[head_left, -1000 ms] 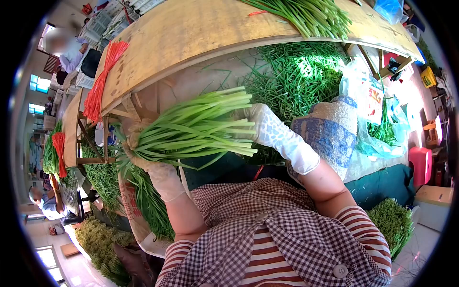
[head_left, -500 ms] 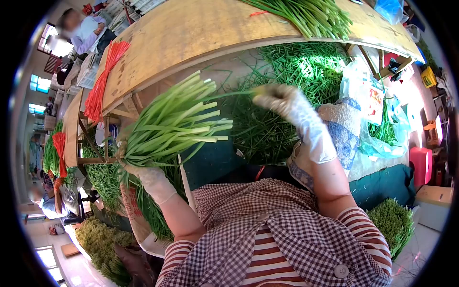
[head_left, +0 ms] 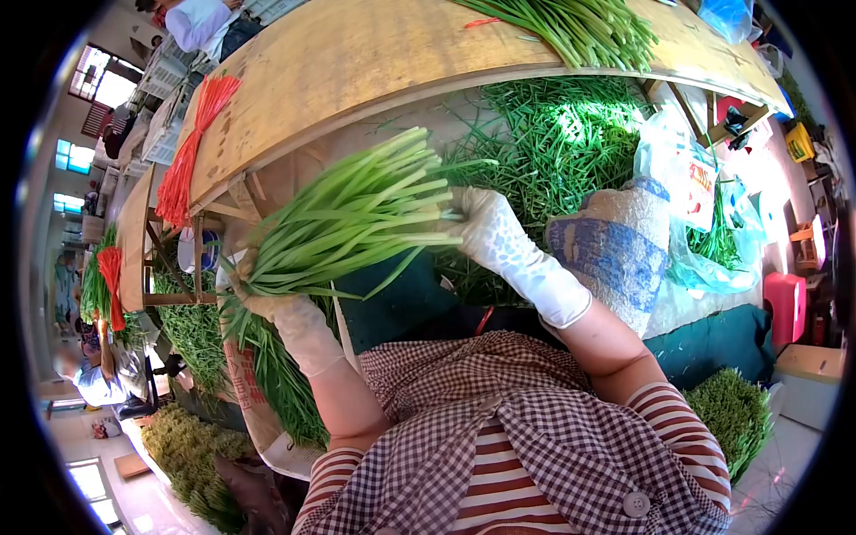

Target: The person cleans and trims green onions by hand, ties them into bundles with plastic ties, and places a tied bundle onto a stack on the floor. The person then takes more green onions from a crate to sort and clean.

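Observation:
A bunch of Chinese chives (head_left: 357, 218), long flat green leaves with pale stalk ends, is held sideways in front of my body. My left hand (head_left: 281, 312), in a whitish glove with soiled fingers, is closed round its leafy end on the left. My right hand (head_left: 490, 232), gloved in white with a patterned back, is at the pale stalk ends with its fingers closed on some of them. The fingertips are partly hidden. One thin leaf sticks out above the right hand. Below the left hand, more long green leaves (head_left: 290, 392) hang over a sack.
A wooden table (head_left: 357, 67) curves across the front, bearing another chive bundle (head_left: 580, 31) and hanging red ties (head_left: 201, 147). Loose green leaves (head_left: 571, 143) are heaped beneath. A plastic bag (head_left: 727, 241) and a pink stool (head_left: 785, 308) stand right. Other people work at the left.
My right hand has come back left and down to the stalk ends; the leaf it was pulling away is no longer stretched out. The bunch has shifted slightly right.

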Tool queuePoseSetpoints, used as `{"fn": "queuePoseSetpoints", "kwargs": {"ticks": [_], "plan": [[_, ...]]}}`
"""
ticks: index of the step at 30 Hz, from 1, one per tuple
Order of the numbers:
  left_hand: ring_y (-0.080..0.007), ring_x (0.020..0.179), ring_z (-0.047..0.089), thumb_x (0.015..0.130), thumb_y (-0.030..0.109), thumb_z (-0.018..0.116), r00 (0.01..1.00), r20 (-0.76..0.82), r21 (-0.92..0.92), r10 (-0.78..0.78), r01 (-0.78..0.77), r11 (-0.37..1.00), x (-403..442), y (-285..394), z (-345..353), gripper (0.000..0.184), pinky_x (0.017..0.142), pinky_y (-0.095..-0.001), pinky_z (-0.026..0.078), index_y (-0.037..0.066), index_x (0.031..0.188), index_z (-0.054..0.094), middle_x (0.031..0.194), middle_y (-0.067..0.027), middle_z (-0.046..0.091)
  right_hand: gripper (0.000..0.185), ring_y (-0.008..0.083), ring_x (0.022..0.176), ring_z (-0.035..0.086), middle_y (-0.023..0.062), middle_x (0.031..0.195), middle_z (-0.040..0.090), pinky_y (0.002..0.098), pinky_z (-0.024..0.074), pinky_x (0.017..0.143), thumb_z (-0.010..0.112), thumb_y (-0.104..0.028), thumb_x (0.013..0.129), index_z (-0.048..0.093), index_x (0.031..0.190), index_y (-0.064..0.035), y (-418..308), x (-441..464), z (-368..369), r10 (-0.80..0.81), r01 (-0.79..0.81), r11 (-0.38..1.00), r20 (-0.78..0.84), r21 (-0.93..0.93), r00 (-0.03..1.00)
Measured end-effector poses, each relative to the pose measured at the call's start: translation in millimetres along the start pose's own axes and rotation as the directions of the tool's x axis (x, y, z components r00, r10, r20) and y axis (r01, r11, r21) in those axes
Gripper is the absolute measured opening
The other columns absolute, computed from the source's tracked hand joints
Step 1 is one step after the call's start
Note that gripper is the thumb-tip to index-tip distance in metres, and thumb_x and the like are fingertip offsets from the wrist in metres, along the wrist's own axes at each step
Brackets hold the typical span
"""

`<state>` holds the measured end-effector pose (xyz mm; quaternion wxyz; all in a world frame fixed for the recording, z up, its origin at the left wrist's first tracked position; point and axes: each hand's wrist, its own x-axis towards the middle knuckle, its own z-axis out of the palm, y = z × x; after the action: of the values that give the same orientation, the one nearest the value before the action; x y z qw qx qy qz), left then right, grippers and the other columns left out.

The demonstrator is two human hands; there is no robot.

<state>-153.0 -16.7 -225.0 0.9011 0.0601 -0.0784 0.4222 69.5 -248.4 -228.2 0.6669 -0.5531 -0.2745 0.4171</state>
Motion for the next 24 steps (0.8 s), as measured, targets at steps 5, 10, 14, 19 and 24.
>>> {"fn": "queuePoseSetpoints", "kwargs": {"ticks": [5,10,14,19,24], "plan": [[-0.0183,0.074,0.058,0.083,0.028,0.054,0.946,-0.2,0.256,0.256,-0.202,0.945,3.3,-9.3,5.8,0.022,0.094,-0.0469,0.042,0.011,0.07,0.054,0.065,0.0014,0.057,0.034,0.0098,0.084,0.063,0.009,0.095,0.07,0.0247,0.0539,0.079,0.081,-0.007,0.072,0.066,0.1,0.004,-15.8,-5.6,2.2,-0.015,0.009,0.991,-0.048,-0.132,0.999],[-0.019,0.078,0.06,0.09,0.033,0.045,0.985,-0.034,0.155,0.17,-0.163,0.974,2.4,14.4,-1.3,0.028,0.084,-0.034,0.05,0.009,0.089,0.06,0.077,-0.0019,0.06,0.031,0.0087,0.077,0.064,0.0077,0.086,0.072,0.0216,0.0543,0.072,0.083,-0.008,0.068,0.07,0.095,-0.0001,-39.7,-5.9,-34.0,0.004,-0.032,0.982,-0.146,-0.187,0.989],[-0.0202,0.091,0.062,0.093,0.034,0.041,0.903,-0.06,0.581,0.426,-0.315,0.75,-8.8,20.5,-4.5,0.031,0.087,-0.0347,0.052,0.011,0.098,0.061,0.101,-0.0066,0.063,0.021,0.0123,0.069,0.064,0.0053,0.083,0.072,0.0259,0.0534,0.067,0.075,-0.01,0.076,0.071,0.096,-0.0044,-33.4,7.7,-114.1,-0.314,0.025,0.899,-0.606,-0.436,0.731],[-0.0216,0.093,0.062,0.091,0.026,0.043,0.746,-0.203,0.842,0.635,-0.198,0.502,-9.7,11.9,-16.8,0.024,0.087,-0.0407,0.052,0.01,0.09,0.061,0.095,-0.006,0.064,0.085,0.0186,0.106,0.057,0.0042,0.14,0.047,0.0287,0.0547,0.086,0.082,-0.003,0.065,0.045,0.139,-0.0213,-57.0,-6.5,-49.4,-0.137,0.069,0.964,-0.259,-0.255,0.956],[-0.0216,0.084,0.06,0.087,0.019,0.047,0.806,-0.326,0.639,0.494,-0.197,0.744,-1.8,18.1,-48.1,0.017,0.085,-0.0405,0.05,0.009,0.077,0.056,0.081,-0.0047,0.061,0.024,0.0179,0.091,0.066,0.0121,0.106,0.069,0.0313,0.0554,0.083,0.067,0.001,0.082,0.069,0.106,-0.0008,-38.0,-8.1,-16.0,-0.335,0.377,0.885,-0.19,0.273,0.923]]}}
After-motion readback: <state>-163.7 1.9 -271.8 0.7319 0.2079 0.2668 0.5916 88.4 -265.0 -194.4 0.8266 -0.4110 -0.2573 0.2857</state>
